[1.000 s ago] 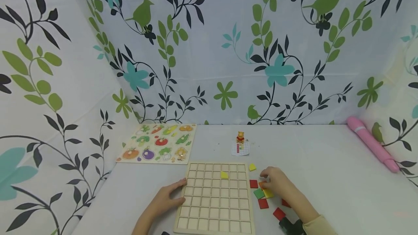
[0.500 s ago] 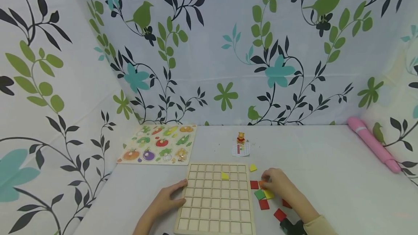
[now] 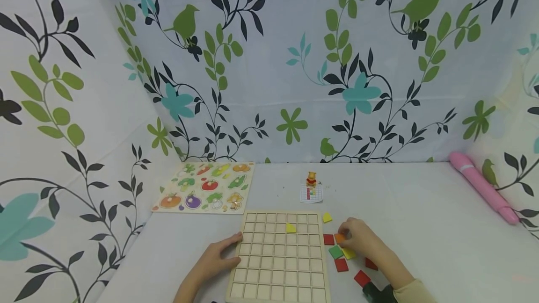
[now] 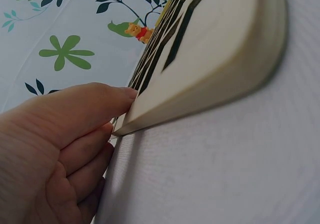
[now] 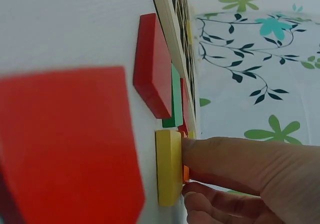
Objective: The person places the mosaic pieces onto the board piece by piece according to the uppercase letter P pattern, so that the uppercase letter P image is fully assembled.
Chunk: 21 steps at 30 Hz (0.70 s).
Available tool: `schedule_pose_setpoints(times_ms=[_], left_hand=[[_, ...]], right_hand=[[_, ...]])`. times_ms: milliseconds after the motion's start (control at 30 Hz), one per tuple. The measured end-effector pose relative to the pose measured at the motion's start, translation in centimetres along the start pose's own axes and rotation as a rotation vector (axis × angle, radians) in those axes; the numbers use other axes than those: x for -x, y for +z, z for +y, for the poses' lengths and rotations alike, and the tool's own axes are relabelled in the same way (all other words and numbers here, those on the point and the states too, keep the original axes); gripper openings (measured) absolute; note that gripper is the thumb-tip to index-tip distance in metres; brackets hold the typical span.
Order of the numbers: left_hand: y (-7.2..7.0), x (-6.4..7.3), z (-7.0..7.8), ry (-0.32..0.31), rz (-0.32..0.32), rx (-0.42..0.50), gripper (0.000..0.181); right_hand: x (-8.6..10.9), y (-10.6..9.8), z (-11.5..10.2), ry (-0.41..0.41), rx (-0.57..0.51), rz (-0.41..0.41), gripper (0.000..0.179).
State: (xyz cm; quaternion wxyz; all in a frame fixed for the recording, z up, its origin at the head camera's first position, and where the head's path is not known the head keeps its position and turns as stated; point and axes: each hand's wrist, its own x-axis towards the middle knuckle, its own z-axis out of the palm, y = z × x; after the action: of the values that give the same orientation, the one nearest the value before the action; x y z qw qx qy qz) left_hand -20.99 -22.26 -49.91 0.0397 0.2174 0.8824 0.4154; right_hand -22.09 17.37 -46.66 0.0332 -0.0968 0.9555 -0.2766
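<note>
"See any words or numbers?"
"Can't make out any. Look just beyond the grid board (image 3: pixel 278 249), at the small gridded card (image 3: pixel 311 194): too tiny to read."

A vegetable puzzle board (image 3: pixel 202 188) lies left on the surface (image 3: pixel 404 195). A bear figurine (image 3: pixel 311 179) stands before the patterned cloth (image 3: pixel 261 74); a pink tube (image 3: pixel 484 188) lies far right.

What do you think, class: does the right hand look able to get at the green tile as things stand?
Probably yes: the green tile lies close by with nothing seen on top, though the right hand is at the orange tile.
</note>
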Motion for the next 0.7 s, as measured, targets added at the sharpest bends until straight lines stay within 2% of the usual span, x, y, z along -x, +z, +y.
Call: schedule_pose_setpoints(times_ms=[267,533,700], left_hand=[[-0.05,-0.06,0.09,0.000,-0.001,0.008,0.055],[-0.02,-0.06,0.02,0.003,-0.002,-0.002,0.055],[-0.11,0.00,0.00,0.005,0.000,-0.006,0.055]], right_hand=[[0.01,-0.18,0.05,0.005,0.012,0.003,0.019],[0.05,-0.35,-0.26,0.015,-0.024,0.022,0.021],[-0.22,-0.27,-0.72,-0.014,-0.036,0.024,0.020]])
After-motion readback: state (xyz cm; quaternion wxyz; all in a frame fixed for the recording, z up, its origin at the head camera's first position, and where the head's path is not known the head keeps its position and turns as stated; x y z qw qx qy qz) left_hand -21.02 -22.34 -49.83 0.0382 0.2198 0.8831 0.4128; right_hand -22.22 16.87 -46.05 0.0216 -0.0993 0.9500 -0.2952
